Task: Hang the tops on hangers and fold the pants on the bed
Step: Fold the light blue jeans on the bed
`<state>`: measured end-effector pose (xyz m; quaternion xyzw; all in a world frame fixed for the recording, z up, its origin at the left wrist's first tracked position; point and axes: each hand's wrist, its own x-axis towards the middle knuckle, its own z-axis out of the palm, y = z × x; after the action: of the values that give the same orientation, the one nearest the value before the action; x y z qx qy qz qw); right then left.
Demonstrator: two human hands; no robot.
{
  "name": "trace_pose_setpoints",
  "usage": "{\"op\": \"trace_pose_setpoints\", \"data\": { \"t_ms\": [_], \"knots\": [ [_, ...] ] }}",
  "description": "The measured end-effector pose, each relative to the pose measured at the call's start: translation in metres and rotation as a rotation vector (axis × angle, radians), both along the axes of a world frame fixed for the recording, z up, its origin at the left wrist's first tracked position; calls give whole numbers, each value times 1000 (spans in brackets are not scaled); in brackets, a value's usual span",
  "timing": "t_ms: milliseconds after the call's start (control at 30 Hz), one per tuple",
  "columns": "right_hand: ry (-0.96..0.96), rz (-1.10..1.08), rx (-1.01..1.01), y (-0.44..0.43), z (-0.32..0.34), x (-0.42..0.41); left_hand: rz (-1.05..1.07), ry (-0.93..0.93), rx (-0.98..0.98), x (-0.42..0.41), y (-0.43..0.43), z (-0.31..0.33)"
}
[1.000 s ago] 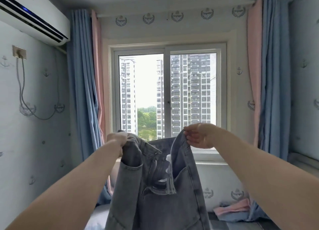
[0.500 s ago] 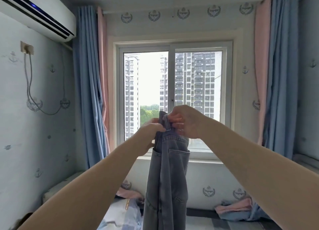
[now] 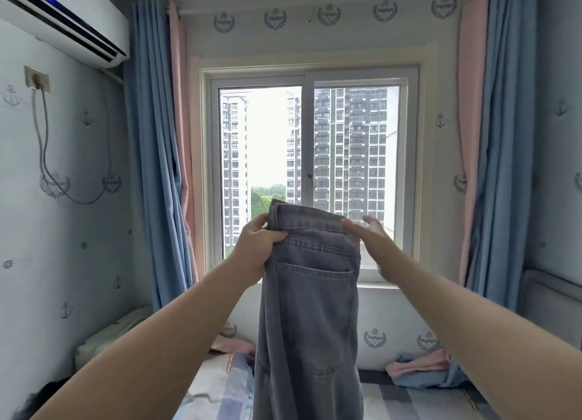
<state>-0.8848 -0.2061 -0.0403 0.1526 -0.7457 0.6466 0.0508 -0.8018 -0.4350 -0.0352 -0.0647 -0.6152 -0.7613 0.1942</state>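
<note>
Denim, grey-blue: a pair of long jeans (image 3: 310, 309), doubled leg on leg with one back pocket toward the camera, hangs at centre frame and runs out of the bottom edge. Its long axis is vertical, and the waistband runs nearly level across the frame between the two hands. The left hand (image 3: 259, 246) grips the waistband's left end with curled fingers and thumb. The right hand (image 3: 367, 235) touches the right end. Its fingers look stretched out but are blurred, so a pinch cannot be told from a mere touch. Both hands are at about equal reach, with the garment hanging straight below them.

Beneath, along the lower frame, lies the striped-sheeted bed (image 3: 419, 400); whether the legs touch it is hidden. The coming move is probably to lay the jeans lengthwise on the bed for a cross fold, the left hand bearing the weight.

Farther off, lower right, is a heap of pink and blue garments (image 3: 422, 369). Behind stand the white-framed sliding window (image 3: 308, 76) and the blue-and-pink curtains (image 3: 151, 167).
</note>
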Motion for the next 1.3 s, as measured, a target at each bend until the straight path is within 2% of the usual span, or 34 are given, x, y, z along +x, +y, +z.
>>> {"op": "trace_pose_setpoints", "data": {
  "t_ms": [67,133,200,233,300,400,533,667,767,933,1300],
  "knots": [
    [-199,152,-19,13,-35,-11,-38,30,23,3,-6,8],
    [-409,437,-42,17,-61,-14,-77,41,27,5,-13,15],
    [-463,631,-139,11,-69,-8,-115,38,9,7,-19,20],
    [-447,648,-221,7,-64,-4,-127,31,-4,9,-22,22],
    [-386,557,-319,-4,-45,4,-134,11,-26,11,-30,23],
    [-261,341,-261,-15,-8,10,-57,-16,-37,14,-48,26],
    [-47,66,-168,-29,34,16,240,-1,-241,10,-67,38],
    [115,-81,-102,-48,68,33,460,99,-423,6,-73,55],
    [210,-143,-40,-54,90,56,578,178,-483,14,-72,68],
    [310,-200,64,-48,126,119,596,277,-453,59,-68,90],
    [438,-284,19,-5,150,307,586,420,-493,240,-25,123]
  ]
}}
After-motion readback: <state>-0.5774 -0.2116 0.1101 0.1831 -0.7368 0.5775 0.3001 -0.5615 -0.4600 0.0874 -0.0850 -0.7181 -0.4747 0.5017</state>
